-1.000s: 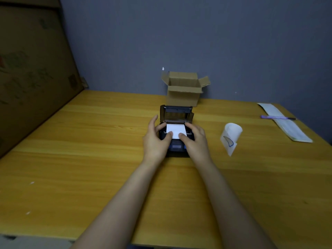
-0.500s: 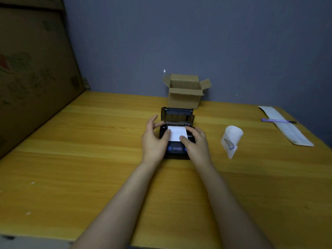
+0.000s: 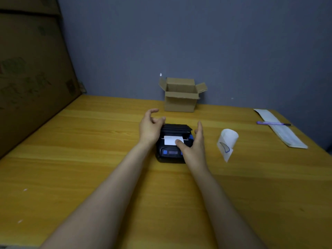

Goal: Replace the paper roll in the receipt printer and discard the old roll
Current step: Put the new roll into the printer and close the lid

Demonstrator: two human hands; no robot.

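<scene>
1. The small black plastic receipt printer [image 3: 172, 146] is sitting on the yellow wooden table [image 3: 89, 159], right between the two hands, its lid lying down over the back half.
2. The left hand [image 3: 150, 127] is resting against the printer's left rear corner, fingers loosely spread and curled, gripping nothing.
3. The right hand [image 3: 193, 146] is lying along the printer's right side, fingers spread and pointing upward, with the thumb pressing flat on the white strip of paper [image 3: 171, 140] that is sticking out of the slot.
4. The paper strip is lying directly under that thumb, just ahead of the blue-buttoned panel.
5. Beyond the left hand's fingertips, a small open brown cardboard box [image 3: 181, 97] is standing against the wall, flaps up.
6. Out to the right of the right hand, apart from it, a loose curled white paper roll [image 3: 228, 141] with a blue mark is sitting on the table.
7. Further right again, a purple pen [image 3: 271, 123] is lying across a long white paper slip [image 3: 283, 133].
</scene>
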